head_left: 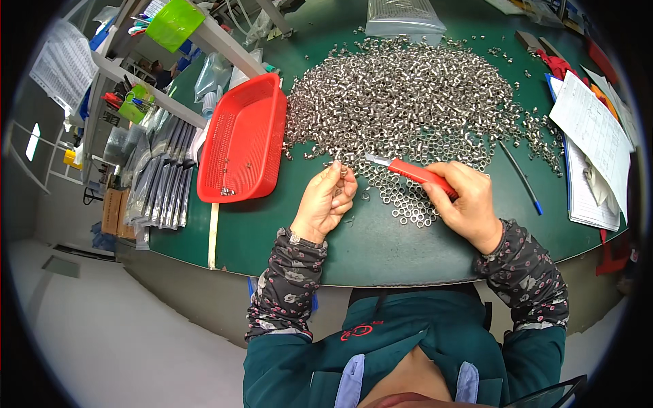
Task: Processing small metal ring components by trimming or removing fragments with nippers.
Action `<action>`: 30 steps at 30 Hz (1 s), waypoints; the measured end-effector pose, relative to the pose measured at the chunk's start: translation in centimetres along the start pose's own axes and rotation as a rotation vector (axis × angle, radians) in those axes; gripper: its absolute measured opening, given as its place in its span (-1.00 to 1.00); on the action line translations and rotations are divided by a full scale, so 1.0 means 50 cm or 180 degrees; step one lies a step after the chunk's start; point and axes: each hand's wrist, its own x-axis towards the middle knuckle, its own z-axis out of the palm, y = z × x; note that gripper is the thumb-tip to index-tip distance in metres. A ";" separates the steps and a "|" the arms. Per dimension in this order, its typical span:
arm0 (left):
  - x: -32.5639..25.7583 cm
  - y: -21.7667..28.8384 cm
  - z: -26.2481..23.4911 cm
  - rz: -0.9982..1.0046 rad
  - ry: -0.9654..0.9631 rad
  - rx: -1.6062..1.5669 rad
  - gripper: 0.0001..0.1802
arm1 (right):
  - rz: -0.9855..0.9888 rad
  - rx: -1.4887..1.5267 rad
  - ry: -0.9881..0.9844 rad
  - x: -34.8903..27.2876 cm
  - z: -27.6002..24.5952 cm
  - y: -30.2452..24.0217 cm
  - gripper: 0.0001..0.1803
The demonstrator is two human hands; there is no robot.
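Note:
My right hand (469, 204) is wrapped round the red handle of a utility knife (412, 171), its blade pointing left toward my other hand. The fingers of my left hand (325, 197) are curled and pinch a small metal ring (343, 171), with perhaps more rings in the palm, partly hidden. Just beyond both hands spreads a large heap of small shiny metal rings (401, 95). Its near edge thins to a single layer of rings lying flat beside the knife. The blade and the pinched ring are apart.
Left of the heap stands a red perforated plastic basket (216, 153) with a few metal pieces inside. A blue-capped pen (522, 178) and a clipboard of papers (592, 136) lie at right. Plastic bags (405, 17) rest behind the heap. Packed bags (163, 183) stand far left.

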 end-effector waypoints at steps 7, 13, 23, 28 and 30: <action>0.000 -0.003 0.004 0.0008 0.0039 0.0187 -0.64 | -0.0021 0.0180 -0.0216 -0.003 0.004 0.001 -0.84; 0.002 -0.006 0.005 -0.0011 0.0085 0.0231 -0.62 | 0.0002 0.0241 -0.0381 -0.009 0.013 0.007 -0.82; 0.000 -0.005 0.018 -0.0019 0.0328 0.0438 -0.63 | 0.0198 0.0411 -0.0476 -0.011 0.020 0.010 -0.82; 0.001 -0.007 0.013 -0.0018 0.0227 0.0369 -0.68 | 0.0248 0.0398 -0.0563 -0.011 0.018 0.008 -0.81; 0.000 -0.007 0.015 -0.0016 0.0194 0.0429 -0.68 | 0.0323 0.0359 -0.0597 -0.013 0.019 0.010 -0.81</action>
